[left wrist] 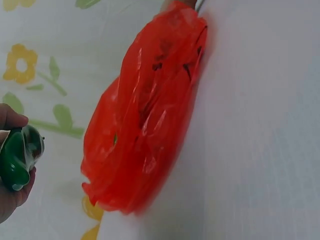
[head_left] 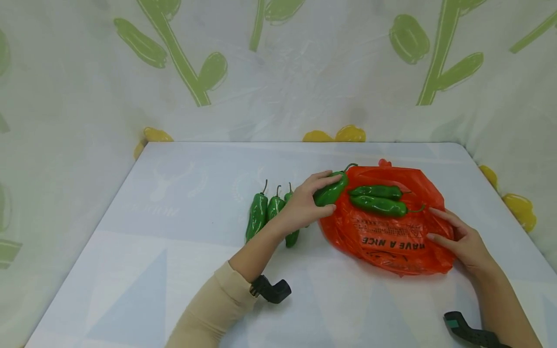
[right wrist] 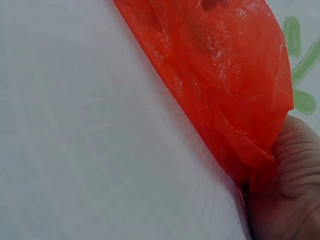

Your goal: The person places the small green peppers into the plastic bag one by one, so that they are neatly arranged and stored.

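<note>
My left hand [head_left: 306, 203] grips a green chili pepper [head_left: 331, 189] between thumb and fingers, over the left edge of a red plastic bag [head_left: 391, 263]. The same pepper [left wrist: 19, 157] shows at the left of the left wrist view. Two more green chili peppers [head_left: 378, 205] lie side by side on the bag or in its opening; I cannot tell which. My right hand [head_left: 467, 244] holds the bag's right edge, thumb near its printed side. In the right wrist view the red film [right wrist: 215, 95] runs into the crook of the thumb.
Several green chili peppers [head_left: 256, 216] lie in a row on the white table, left of the bag and partly hidden behind my left forearm. A patterned cloth [head_left: 304, 72] hangs behind the table's far edge. Black cameras [head_left: 274, 291] are strapped at both wrists.
</note>
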Demonstrator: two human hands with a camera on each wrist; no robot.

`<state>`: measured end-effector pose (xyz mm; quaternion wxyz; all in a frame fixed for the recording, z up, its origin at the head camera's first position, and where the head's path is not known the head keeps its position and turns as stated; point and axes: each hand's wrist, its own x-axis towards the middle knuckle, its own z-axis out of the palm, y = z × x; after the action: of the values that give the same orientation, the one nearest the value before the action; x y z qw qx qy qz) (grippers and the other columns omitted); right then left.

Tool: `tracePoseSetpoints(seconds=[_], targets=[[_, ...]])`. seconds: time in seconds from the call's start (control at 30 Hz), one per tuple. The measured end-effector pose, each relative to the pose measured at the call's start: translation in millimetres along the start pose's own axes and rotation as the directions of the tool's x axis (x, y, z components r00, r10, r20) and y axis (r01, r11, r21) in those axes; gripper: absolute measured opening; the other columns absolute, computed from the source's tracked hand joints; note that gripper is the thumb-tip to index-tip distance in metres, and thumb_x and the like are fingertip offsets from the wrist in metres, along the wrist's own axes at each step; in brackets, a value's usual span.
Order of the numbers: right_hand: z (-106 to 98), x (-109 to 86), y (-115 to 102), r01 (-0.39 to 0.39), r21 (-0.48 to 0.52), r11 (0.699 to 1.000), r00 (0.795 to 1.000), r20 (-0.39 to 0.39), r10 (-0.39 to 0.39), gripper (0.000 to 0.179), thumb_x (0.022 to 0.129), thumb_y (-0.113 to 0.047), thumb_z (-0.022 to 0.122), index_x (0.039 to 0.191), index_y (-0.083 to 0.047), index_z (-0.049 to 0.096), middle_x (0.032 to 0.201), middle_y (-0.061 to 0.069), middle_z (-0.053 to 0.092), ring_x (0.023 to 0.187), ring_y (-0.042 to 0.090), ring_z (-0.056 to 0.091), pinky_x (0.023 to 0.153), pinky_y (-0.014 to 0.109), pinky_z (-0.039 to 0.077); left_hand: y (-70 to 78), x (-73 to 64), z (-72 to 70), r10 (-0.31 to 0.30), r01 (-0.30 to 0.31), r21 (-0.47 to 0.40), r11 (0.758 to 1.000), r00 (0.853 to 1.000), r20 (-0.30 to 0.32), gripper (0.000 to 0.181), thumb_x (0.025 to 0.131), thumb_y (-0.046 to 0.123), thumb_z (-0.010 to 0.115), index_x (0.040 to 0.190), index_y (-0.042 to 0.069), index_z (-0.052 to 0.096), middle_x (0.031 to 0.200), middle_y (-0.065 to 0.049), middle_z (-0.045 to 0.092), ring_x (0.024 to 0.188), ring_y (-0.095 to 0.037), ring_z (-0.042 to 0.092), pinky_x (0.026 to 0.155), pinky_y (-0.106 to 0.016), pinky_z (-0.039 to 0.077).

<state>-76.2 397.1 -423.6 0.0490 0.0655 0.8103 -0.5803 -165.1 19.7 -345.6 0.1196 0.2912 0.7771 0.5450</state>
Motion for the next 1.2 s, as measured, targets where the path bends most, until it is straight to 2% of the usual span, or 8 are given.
tracePoseSetpoints(seconds=[0.17, 0.37, 0.5, 0.67, 0.8, 0.87, 1.0, 1.2], targets=[[0.5, 0.6, 0.4, 0.008, 0.006, 1.0, 1.0, -0.006, -0.007, 0.062, 0.093, -0.012, 0.059, 0.148, -0.026, 0.033, 0.155, -0.014, 0.017, 0.126, -0.005, 0.025, 0.076, 0.006, 0.046, 7.2, 13.7, 14.7, 0.014, -0.014, -0.015, 1.0, 0.999, 0.043, 0.066, 0.083, 0.009, 0.065, 0.143, 0.023, 0.043, 0.15, 0.002, 0.033, 0.115, -0.015, 0.047, 0.085, -0.023, 0.048], [0.6, 0.3, 1.1, 0.034, -0.013, 0.999, 0.999, 0.002, -0.034, 0.061, 0.094, -0.01, 0.057, 0.148, -0.026, 0.033, 0.155, -0.015, 0.016, 0.138, 0.006, 0.016, 0.077, 0.004, 0.044, 14.1, 29.5, 34.7, 0.046, -0.048, 0.033, 0.998, 0.996, 0.078, 0.068, 0.082, 0.009, 0.067, 0.143, 0.022, 0.042, 0.146, 0.003, 0.038, 0.113, -0.009, 0.044, 0.084, -0.019, 0.045], [0.8, -0.2, 2.5, 0.051, 0.051, 0.997, 0.999, 0.011, -0.051, 0.061, 0.093, -0.007, 0.057, 0.148, -0.024, 0.034, 0.155, -0.015, 0.015, 0.136, 0.002, 0.019, 0.077, 0.005, 0.045, 15.7, 38.1, 49.5, 0.041, -0.05, 0.067, 0.996, 0.991, 0.126, 0.069, 0.081, 0.012, 0.069, 0.144, 0.021, 0.042, 0.139, 0.002, 0.041, 0.107, -0.007, 0.044, 0.081, -0.016, 0.045], [1.9, -0.4, 2.4, 0.055, 0.143, 0.988, 0.998, 0.021, -0.059, 0.061, 0.093, -0.003, 0.056, 0.147, -0.021, 0.035, 0.155, -0.014, 0.017, 0.122, -0.008, 0.03, 0.077, 0.007, 0.047, 16.0, 49.2, 67.8, 0.07, -0.083, 0.055, 0.995, 0.976, 0.207, 0.065, 0.084, 0.009, 0.066, 0.144, 0.017, 0.042, 0.127, -0.001, 0.047, 0.103, -0.006, 0.047, 0.079, -0.011, 0.044], [2.3, -0.6, 1.2, 0.058, 0.087, 0.994, 0.998, 0.011, -0.059, 0.061, 0.093, -0.005, 0.057, 0.147, -0.022, 0.035, 0.154, -0.014, 0.019, 0.123, -0.007, 0.03, 0.077, 0.006, 0.046, 14.6, 56.7, 80.6, 0.097, -0.122, 0.082, 0.989, 0.959, 0.266, 0.057, 0.089, 0.003, 0.058, 0.143, 0.012, 0.042, 0.128, -0.002, 0.052, 0.111, -0.008, 0.053, 0.086, -0.009, 0.043], [2.1, -0.8, 0.7, 0.057, 0.053, 0.997, 0.998, 0.007, -0.057, 0.061, 0.093, -0.006, 0.057, 0.147, -0.023, 0.035, 0.154, -0.014, 0.018, 0.132, -0.002, 0.024, 0.077, 0.006, 0.045, 13.4, 59.4, 85.3, 0.08, -0.133, 0.163, 0.978, 0.951, 0.299, 0.054, 0.091, 0.006, 0.057, 0.143, 0.013, 0.043, 0.133, -0.001, 0.052, 0.118, -0.008, 0.05, 0.091, -0.009, 0.041], [1.6, -0.3, 0.9, 0.054, 0.026, 0.998, 0.999, 0.003, -0.054, 0.061, 0.093, -0.007, 0.057, 0.147, -0.024, 0.035, 0.154, -0.015, 0.018, 0.141, 0.008, 0.014, 0.078, 0.004, 0.044, 9.1, 61.6, 91.2, 0.018, -0.148, 0.348, 0.926, 0.936, 0.352, 0.053, 0.091, 0.017, 0.062, 0.142, 0.018, 0.046, 0.14, 0.002, 0.047, 0.128, -0.006, 0.041, 0.097, -0.012, 0.037], [1.1, 0.3, 1.6, 0.063, 0.004, 0.998, 0.998, -0.007, -0.063, 0.061, 0.093, -0.006, 0.058, 0.147, -0.023, 0.036, 0.153, -0.015, 0.02, 0.139, 0.006, 0.017, 0.079, 0.002, 0.042, 3.9, 62.9, 97.5, -0.025, -0.164, 0.475, 0.865, 0.93, 0.366, 0.055, 0.087, 0.025, 0.068, 0.139, 0.021, 0.05, 0.138, 0.004, 0.05, 0.129, -0.007, 0.042, 0.1, -0.016, 0.036]])
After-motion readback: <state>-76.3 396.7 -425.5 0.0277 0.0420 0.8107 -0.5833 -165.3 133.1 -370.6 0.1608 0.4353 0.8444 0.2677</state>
